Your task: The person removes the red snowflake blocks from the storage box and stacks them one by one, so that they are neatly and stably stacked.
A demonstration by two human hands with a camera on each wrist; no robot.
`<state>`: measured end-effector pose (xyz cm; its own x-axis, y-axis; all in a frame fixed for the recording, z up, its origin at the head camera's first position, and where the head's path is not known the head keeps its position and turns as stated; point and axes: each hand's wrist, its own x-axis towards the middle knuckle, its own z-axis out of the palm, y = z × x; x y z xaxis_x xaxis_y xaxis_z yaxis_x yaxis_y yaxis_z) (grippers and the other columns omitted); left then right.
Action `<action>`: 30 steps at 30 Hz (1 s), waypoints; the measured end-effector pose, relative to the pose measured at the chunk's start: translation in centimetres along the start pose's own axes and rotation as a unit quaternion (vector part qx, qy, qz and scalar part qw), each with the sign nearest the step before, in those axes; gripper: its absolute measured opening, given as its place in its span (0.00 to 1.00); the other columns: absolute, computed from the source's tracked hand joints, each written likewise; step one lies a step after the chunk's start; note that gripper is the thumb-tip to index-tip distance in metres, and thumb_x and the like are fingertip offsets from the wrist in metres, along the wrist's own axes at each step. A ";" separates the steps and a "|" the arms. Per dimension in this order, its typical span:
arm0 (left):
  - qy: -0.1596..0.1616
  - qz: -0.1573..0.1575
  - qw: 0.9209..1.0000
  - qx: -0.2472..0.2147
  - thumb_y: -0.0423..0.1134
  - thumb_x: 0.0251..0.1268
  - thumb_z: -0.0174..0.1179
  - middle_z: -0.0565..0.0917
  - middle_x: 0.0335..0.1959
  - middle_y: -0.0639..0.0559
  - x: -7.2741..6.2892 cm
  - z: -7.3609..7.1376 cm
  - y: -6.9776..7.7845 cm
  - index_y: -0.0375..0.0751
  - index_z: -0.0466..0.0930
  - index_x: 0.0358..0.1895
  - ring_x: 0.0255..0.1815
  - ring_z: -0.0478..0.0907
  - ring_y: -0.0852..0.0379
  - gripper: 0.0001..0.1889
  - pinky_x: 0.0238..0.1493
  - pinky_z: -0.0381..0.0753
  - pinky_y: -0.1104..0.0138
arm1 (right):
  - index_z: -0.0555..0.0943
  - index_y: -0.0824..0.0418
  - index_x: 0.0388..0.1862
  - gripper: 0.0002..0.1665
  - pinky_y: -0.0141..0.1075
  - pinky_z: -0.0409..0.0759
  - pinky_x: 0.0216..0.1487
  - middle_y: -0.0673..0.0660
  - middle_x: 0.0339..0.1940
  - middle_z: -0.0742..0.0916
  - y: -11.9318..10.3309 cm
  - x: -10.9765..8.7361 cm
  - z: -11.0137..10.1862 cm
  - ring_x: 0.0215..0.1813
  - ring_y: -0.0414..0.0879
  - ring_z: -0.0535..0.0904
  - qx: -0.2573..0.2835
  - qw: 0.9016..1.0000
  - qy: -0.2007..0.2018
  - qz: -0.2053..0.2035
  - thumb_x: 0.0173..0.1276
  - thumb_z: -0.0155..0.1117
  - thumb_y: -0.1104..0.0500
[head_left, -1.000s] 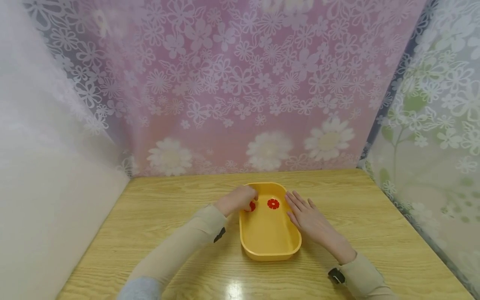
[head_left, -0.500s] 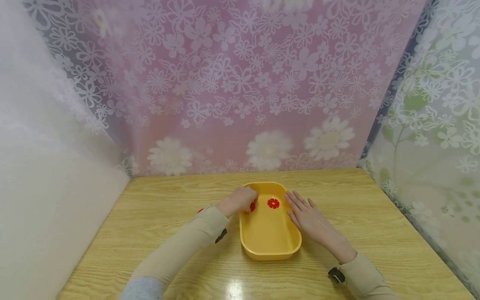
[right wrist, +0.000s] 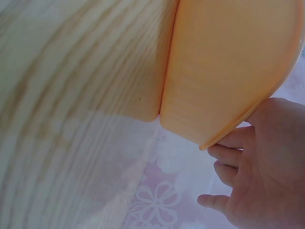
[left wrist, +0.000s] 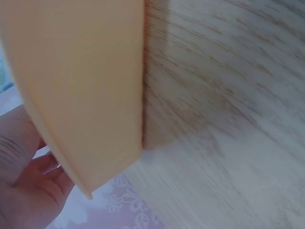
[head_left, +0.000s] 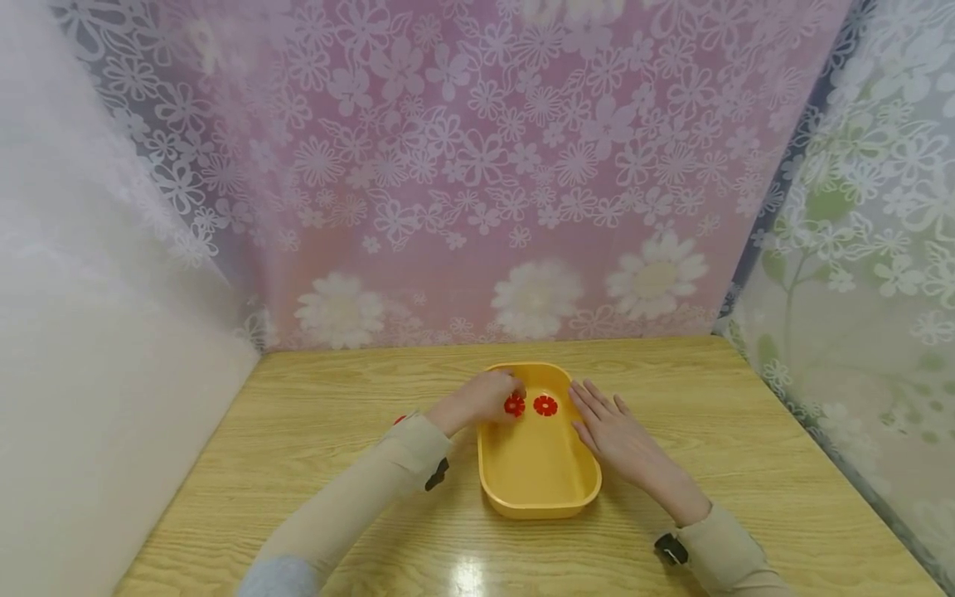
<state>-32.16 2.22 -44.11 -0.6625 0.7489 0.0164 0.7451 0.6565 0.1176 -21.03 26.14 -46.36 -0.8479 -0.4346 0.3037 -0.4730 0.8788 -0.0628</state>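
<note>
A yellow rectangular tub [head_left: 540, 473] with rounded corners stands on the table. My left hand [head_left: 485, 398] reaches over its left rim, thumb and fingers bent about a small red flower-shaped piece [head_left: 514, 405] with a pale centre. A matching red flower piece [head_left: 545, 405] lies just right of it on the tub's floor. On the right rim rests my right hand [head_left: 615, 435], its fingers straight. In the right wrist view the right hand [right wrist: 267, 162] touches the rim from outside. The tub's wall [left wrist: 90, 95] hides the left fingertips in the left wrist view.
A bit of another red object [head_left: 399, 419] shows beyond the left sleeve, mostly covered by the arm. The wood-grain table [head_left: 358, 381] ends at a pink flowered curtain [head_left: 448, 166] at the back. Pale panels flank both sides.
The left hand has shifted slightly right inside the tub, and the red flower piece at its fingers has moved right, closer to the other. The right hand stays on the rim.
</note>
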 end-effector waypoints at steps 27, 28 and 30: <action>0.048 0.020 0.987 -0.152 0.38 0.61 0.72 0.81 0.47 0.50 -3.2 -3.0 -0.9 0.41 0.85 0.55 0.45 0.81 0.55 0.19 0.47 0.83 0.69 | 0.64 0.71 0.76 0.34 0.68 0.63 0.70 0.67 0.77 0.69 -0.7 0.0 -0.8 0.78 0.63 0.62 0.018 1.000 0.003 -0.003 0.79 0.56 0.56; 0.049 0.018 0.986 -0.157 0.38 0.61 0.72 0.81 0.47 0.50 -3.5 -3.1 -1.0 0.40 0.84 0.55 0.46 0.81 0.55 0.19 0.47 0.83 0.68 | 0.63 0.71 0.77 0.34 0.68 0.62 0.71 0.67 0.77 0.68 -0.7 0.0 -0.8 0.78 0.63 0.61 0.019 1.000 -0.002 0.000 0.79 0.55 0.56; 0.051 0.015 0.985 -0.167 0.38 0.61 0.72 0.81 0.49 0.49 -4.1 -3.3 -1.4 0.40 0.84 0.55 0.47 0.81 0.53 0.19 0.48 0.83 0.67 | 0.62 0.71 0.77 0.34 0.67 0.60 0.72 0.66 0.78 0.67 -0.8 0.0 -0.9 0.79 0.62 0.60 0.019 1.000 -0.013 0.006 0.79 0.56 0.57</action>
<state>-30.75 -2.03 -41.07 -0.6582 0.7429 0.1221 0.7082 0.5558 0.4354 -20.42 25.66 -45.43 -0.8596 -0.4289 0.2777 -0.4703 0.8766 -0.1020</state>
